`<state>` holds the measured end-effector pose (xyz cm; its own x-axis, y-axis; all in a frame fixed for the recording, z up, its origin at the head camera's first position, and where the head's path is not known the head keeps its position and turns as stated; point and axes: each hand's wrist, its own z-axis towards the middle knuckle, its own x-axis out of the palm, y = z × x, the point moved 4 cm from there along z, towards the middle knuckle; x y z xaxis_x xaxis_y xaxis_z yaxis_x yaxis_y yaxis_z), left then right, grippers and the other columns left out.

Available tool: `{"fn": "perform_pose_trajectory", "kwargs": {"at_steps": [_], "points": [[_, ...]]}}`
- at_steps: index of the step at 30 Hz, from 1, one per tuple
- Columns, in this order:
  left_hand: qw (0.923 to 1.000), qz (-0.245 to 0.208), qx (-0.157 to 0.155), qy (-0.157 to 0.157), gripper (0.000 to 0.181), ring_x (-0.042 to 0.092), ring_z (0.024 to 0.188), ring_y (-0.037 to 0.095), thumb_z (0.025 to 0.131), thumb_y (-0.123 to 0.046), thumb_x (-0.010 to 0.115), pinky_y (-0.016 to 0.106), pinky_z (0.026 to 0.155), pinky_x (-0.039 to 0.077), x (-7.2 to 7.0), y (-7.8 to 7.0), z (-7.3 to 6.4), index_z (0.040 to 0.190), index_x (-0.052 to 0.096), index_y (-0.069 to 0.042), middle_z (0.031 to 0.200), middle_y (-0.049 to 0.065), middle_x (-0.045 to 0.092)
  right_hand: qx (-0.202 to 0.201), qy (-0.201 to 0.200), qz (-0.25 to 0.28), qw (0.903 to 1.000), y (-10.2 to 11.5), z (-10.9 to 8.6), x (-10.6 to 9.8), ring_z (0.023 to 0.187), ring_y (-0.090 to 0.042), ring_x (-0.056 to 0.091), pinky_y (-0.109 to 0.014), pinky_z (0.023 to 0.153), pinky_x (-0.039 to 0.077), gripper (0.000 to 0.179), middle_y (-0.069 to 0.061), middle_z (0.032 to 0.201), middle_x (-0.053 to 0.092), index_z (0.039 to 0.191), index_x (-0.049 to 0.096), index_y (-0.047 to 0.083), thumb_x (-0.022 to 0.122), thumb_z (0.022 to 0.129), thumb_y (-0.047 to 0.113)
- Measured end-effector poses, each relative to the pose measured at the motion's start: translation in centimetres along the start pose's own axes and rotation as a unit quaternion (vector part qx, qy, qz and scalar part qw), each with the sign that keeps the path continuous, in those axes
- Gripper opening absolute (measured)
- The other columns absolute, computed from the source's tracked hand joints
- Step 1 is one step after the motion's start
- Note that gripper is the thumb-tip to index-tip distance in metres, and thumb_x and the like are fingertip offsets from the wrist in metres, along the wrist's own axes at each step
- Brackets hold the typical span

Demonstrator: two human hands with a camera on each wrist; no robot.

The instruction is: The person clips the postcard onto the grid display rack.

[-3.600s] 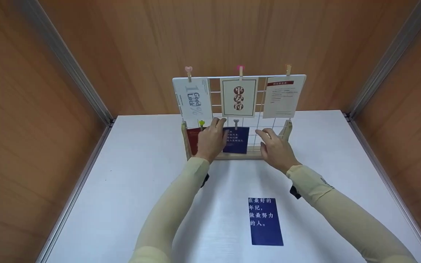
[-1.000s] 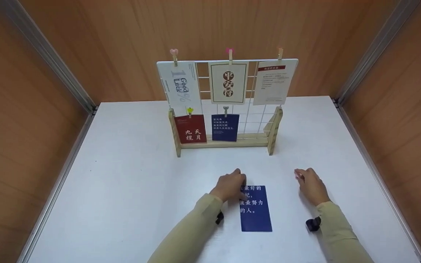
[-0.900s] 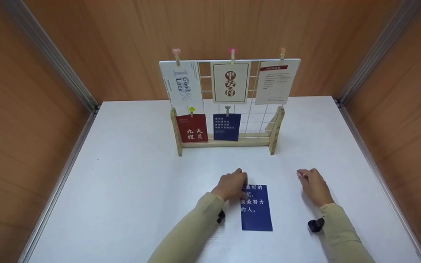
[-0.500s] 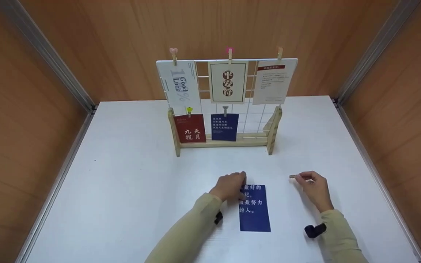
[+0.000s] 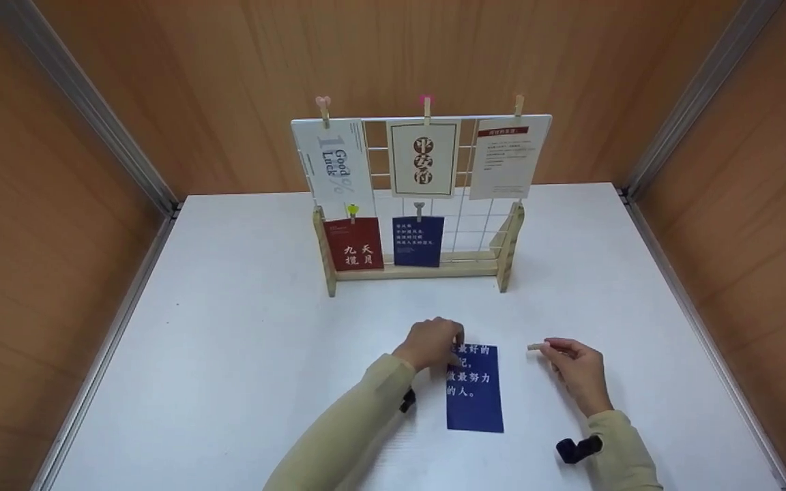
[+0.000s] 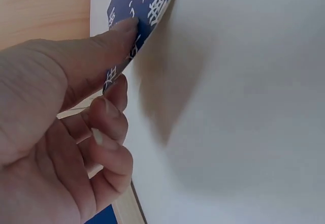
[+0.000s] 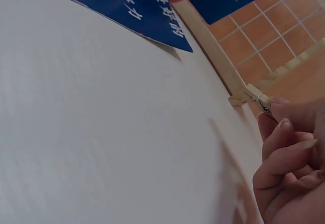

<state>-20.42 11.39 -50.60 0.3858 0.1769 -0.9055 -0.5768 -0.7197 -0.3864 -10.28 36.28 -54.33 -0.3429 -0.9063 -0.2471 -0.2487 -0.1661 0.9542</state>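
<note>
My left hand (image 5: 430,344) pinches the upper left edge of a blue card (image 5: 475,402) with white writing. In the left wrist view the thumb lies on the printed face of the card (image 6: 144,5), and that edge is lifted, casting a shadow on the white surface. To the right of the card, my right hand (image 5: 580,372) pinches a small wooden clothespin (image 5: 535,347). The right wrist view shows the clothespin (image 7: 258,96) with its metal spring, its jaw end pointing away from the fingers; the rest is hidden by the hand.
Behind the hands stands a white wire grid rack (image 5: 468,225) on a wooden base (image 5: 420,272). Clothespins hold three pale cards along its top, and a red card (image 5: 354,244) and a smaller blue card (image 5: 418,242) below. Wood-grain walls (image 5: 379,54) enclose the white table (image 5: 243,368).
Both hands have come down from the rack to the table. The left now grips the blue card's edge. The right has turned, showing the clothespin, and moved slightly left toward the card.
</note>
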Motion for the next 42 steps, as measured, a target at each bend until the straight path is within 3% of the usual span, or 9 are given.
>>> {"fn": "perform_pose_trajectory", "kwargs": {"at_steps": [7,12,16,22,27,31,34,38,42], "points": [[0.9996,0.019,0.017,-0.012,0.025,0.063,0.080,0.013,0.084,-0.017,0.080,0.031,0.074,0.053,-1.8,-0.5,0.6,0.106,0.069,-0.012,0.091,-0.002,0.069,0.000,-0.001,0.001,1.0000,0.0,-0.7,0.3,0.073,-0.014,0.056,-0.022,0.057,0.047,0.039,-0.006,0.104,0.069,0.115,0.069,0.000,0.076,0.089,0.028],[0.9971,0.058,0.042,-0.026,0.025,0.066,0.082,0.014,0.089,-0.018,0.076,0.032,0.073,0.055,-3.8,-1.0,1.2,0.110,0.065,-0.011,0.094,0.000,0.069,0.001,-0.021,0.014,0.9997,-0.1,-1.3,0.3,0.067,-0.010,0.051,-0.019,0.053,0.042,0.040,-0.006,0.105,0.068,0.114,0.070,0.000,0.078,0.088,0.029],[0.9923,0.089,0.063,-0.059,0.023,0.066,0.084,0.015,0.092,-0.016,0.072,0.031,0.073,0.055,-6.1,-1.3,1.9,0.113,0.064,-0.012,0.098,0.001,0.070,-0.005,-0.030,0.023,0.9993,0.0,-1.6,0.6,0.073,-0.010,0.054,-0.018,0.054,0.042,0.039,-0.006,0.107,0.067,0.115,0.069,-0.001,0.077,0.089,0.026],[0.9879,0.088,0.085,-0.095,0.022,0.067,0.082,0.014,0.095,-0.009,0.066,0.028,0.072,0.055,-8.8,-1.6,2.6,0.116,0.066,-0.012,0.103,0.002,0.072,0.003,-0.022,0.024,0.9995,-0.5,-2.4,1.3,0.086,-0.015,0.058,-0.019,0.058,0.044,0.036,-0.008,0.112,0.068,0.113,0.070,0.000,0.077,0.088,0.026],[0.9864,0.092,0.091,-0.102,0.022,0.068,0.082,0.014,0.095,-0.009,0.065,0.028,0.073,0.056,-9.6,-1.6,3.2,0.117,0.066,-0.013,0.104,0.002,0.072,0.003,-0.025,0.026,0.9993,-0.7,-2.8,1.3,0.083,-0.016,0.057,-0.020,0.055,0.042,0.034,-0.007,0.109,0.068,0.111,0.071,0.001,0.079,0.087,0.025],[0.9851,0.091,0.088,-0.116,0.022,0.068,0.081,0.014,0.097,-0.008,0.062,0.028,0.072,0.056,-10.2,-1.5,3.5,0.117,0.065,-0.014,0.106,0.002,0.072,-0.003,-0.023,0.020,0.9995,-0.5,-2.8,1.4,0.070,-0.015,0.052,-0.021,0.051,0.039,0.032,-0.007,0.107,0.068,0.109,0.072,0.003,0.079,0.087,0.025],[0.9847,0.096,0.084,-0.119,0.024,0.067,0.078,0.012,0.097,-0.007,0.062,0.027,0.071,0.056,-10.5,-1.5,3.5,0.119,0.064,-0.014,0.106,0.002,0.072,-0.006,-0.019,0.006,0.9998,-0.3,-2.6,1.5,0.078,-0.012,0.056,-0.020,0.059,0.045,0.032,-0.008,0.109,0.069,0.108,0.072,0.003,0.079,0.087,0.025],[0.9835,0.100,0.087,-0.124,0.026,0.067,0.078,0.012,0.095,-0.005,0.063,0.027,0.072,0.057,-11.0,-1.8,3.9,0.120,0.064,-0.014,0.107,0.003,0.073,-0.015,-0.022,-0.009,0.9996,0.3,-2.2,1.4,0.099,-0.011,0.059,-0.018,0.076,0.049,0.031,-0.010,0.112,0.070,0.108,0.072,0.000,0.079,0.087,0.023],[0.9782,0.108,0.086,-0.155,0.019,0.067,0.077,0.012,0.096,-0.006,0.061,0.028,0.069,0.056,-11.7,-2.0,4.5,0.114,0.066,-0.014,0.102,0.001,0.073,-0.038,-0.028,0.002,0.9989,1.1,-1.6,1.3,0.088,-0.017,0.062,-0.020,0.069,0.049,0.030,-0.011,0.109,0.071,0.106,0.072,-0.001,0.080,0.086,0.020]]}}
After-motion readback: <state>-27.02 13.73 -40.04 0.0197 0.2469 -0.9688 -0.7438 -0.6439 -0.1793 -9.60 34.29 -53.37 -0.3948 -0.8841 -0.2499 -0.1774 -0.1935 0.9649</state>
